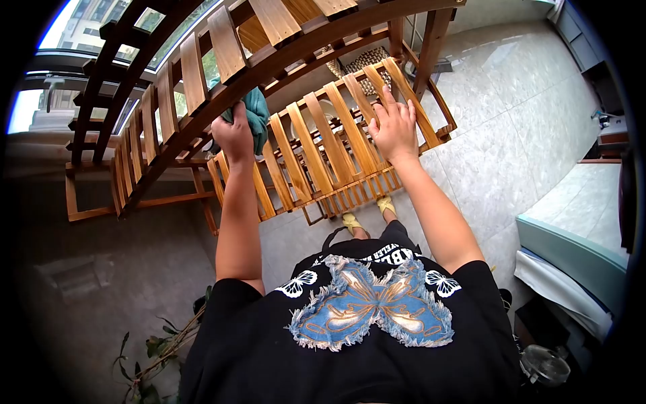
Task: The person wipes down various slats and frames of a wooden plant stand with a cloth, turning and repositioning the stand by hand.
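My left hand (234, 133) is closed on a teal cloth (256, 118), against the curved rail of a brown slatted wooden rack (182, 124). Below the rail, a lower shelf of light and dark wooden slats (313, 145) slopes across the middle. Over the right end of that shelf, my right hand (395, 129) rests with fingers spread on the slats and holds nothing. Part of the cloth is hidden behind my left hand and the rail.
Windows (87, 34) are at the upper left. A woven basket (367, 65) sits behind the shelf. A plant (161, 347) is at the lower left, a teal-edged surface (572, 249) at the right. Grey tiled floor (498, 114) surrounds the rack.
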Tool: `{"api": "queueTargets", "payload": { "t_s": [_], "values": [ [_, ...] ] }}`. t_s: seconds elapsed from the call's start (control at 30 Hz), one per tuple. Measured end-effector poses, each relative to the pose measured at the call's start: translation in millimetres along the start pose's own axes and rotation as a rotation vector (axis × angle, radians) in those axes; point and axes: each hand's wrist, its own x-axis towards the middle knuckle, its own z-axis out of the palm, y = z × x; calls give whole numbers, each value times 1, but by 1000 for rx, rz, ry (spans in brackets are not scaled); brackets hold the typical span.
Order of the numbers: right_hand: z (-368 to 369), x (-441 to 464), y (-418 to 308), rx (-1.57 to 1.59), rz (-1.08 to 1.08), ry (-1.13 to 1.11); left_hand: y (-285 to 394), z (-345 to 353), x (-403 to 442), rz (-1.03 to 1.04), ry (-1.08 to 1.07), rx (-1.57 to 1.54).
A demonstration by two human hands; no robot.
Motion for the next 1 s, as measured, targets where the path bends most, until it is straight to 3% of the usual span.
{"api": "queueTargets", "payload": {
  "t_s": [0.03,0.07,0.1,0.2,0.23,0.33,0.37,0.5,0.57,0.63,0.7,0.83,0.9,0.93,1.0],
  "values": [
    [0,-1,-3,9,-4,-11,3,1,-1,125,78,22],
    [1,-1,-2,14,-7,-12,2,6,4,330,131,306],
    [1,0,-1,15,-8,-12,3,14,6,308,128,377],
    [2,-1,-2,31,-15,50,17,31,10,4,-319,737],
    [2,-3,-3,33,-9,22,18,32,11,-23,-347,763],
    [0,-3,-5,41,1,-8,44,27,14,-46,-414,819],
    [-1,0,-4,42,4,-10,29,14,20,-29,-349,506],
    [-2,0,-4,55,12,-16,23,32,18,279,-60,355],
    [-3,0,-6,49,17,-26,25,69,12,341,-67,408],
    [-3,-1,-5,47,18,-33,35,84,5,130,-344,706],
    [-2,-5,-8,51,9,-39,63,82,7,-87,-499,745],
    [-7,-1,-6,75,22,-53,66,75,16,-37,-425,393],
    [-8,-2,-7,76,28,-50,69,87,13,282,-127,340],
    [-11,-1,-7,66,37,-67,72,98,14,282,-135,337],
    [-11,0,-9,101,45,-68,81,120,14,171,-396,631]
  ]
}}
